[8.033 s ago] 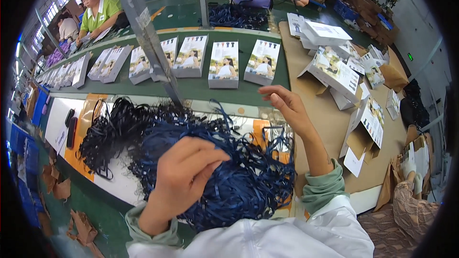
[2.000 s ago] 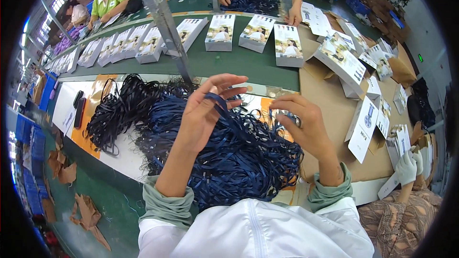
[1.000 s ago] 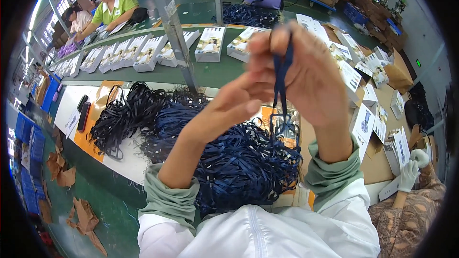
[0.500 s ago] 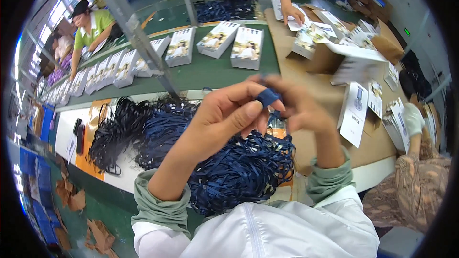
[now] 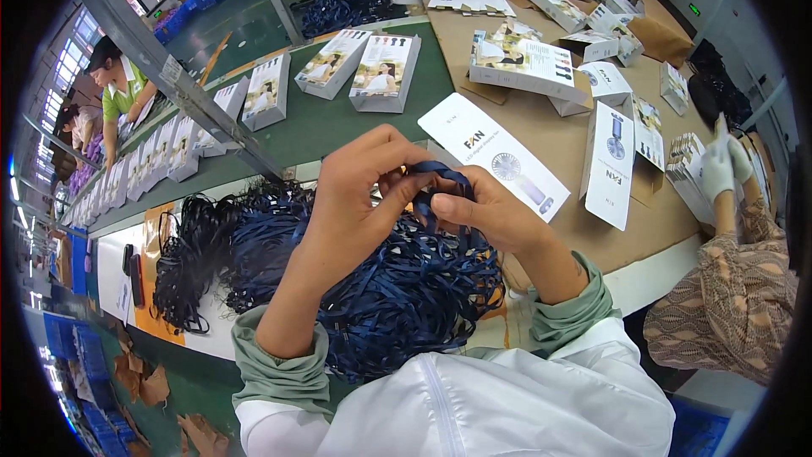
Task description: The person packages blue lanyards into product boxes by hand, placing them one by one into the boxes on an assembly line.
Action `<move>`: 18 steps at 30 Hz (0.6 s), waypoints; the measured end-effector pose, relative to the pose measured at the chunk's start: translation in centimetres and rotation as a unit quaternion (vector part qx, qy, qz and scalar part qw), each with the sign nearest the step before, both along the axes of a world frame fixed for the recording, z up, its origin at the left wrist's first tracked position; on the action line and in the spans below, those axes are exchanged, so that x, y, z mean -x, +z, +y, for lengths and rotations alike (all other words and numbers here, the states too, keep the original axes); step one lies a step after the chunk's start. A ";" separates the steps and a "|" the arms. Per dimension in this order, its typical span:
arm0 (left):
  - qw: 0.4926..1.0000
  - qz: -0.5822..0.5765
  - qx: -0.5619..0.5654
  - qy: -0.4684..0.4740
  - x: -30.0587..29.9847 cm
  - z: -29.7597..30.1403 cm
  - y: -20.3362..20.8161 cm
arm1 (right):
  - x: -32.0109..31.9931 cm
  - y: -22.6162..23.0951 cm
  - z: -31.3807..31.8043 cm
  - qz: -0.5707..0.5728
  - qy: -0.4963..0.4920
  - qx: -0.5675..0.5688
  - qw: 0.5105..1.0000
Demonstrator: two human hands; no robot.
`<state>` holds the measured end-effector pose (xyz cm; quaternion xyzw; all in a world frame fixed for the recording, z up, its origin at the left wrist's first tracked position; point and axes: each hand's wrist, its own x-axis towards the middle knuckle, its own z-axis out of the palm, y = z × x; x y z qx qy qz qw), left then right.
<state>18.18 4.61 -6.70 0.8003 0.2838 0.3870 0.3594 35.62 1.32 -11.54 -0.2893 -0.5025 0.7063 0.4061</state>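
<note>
My left hand [image 5: 359, 195] and my right hand [image 5: 486, 211] meet in front of me, both pinching one dark blue strap [image 5: 440, 179] that is wound into a small loop between the fingers. Right under the hands lies a big tangled heap of dark blue straps [image 5: 406, 288] on the white worktop. A smaller heap of black straps [image 5: 182, 258] lies to its left. Both hands are closed on the looped strap, above the heap.
A green conveyor belt [image 5: 338, 123] behind the heap carries a row of printed product boxes [image 5: 381, 72]. Flat white cartons [image 5: 495, 156] and more boxes lie on a brown cardboard sheet at right. A co-worker's gloved hand [image 5: 719, 165] works at right; other people sit at far left.
The hands came down from in front of my face to just above the heap. The strap that hung long between them is now wound into a small loop.
</note>
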 end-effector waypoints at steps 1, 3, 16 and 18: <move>1.000 -0.001 0.004 0.002 -0.1 0.3 -0.1 | 0.2 -0.1 0.0 -0.001 0.002 0.004 1.000; 1.000 -0.004 -0.021 -0.002 -0.2 0.8 -0.3 | 0.5 0.3 -0.1 -0.033 -0.003 -0.049 0.998; 0.993 0.007 0.111 0.032 -0.7 -1.8 -5.6 | -0.3 -2.9 -1.8 0.207 -0.199 0.090 0.953; 0.992 0.035 0.125 -0.005 -2.5 -3.1 -7.1 | -0.1 -3.5 -2.3 0.282 -0.243 0.123 0.920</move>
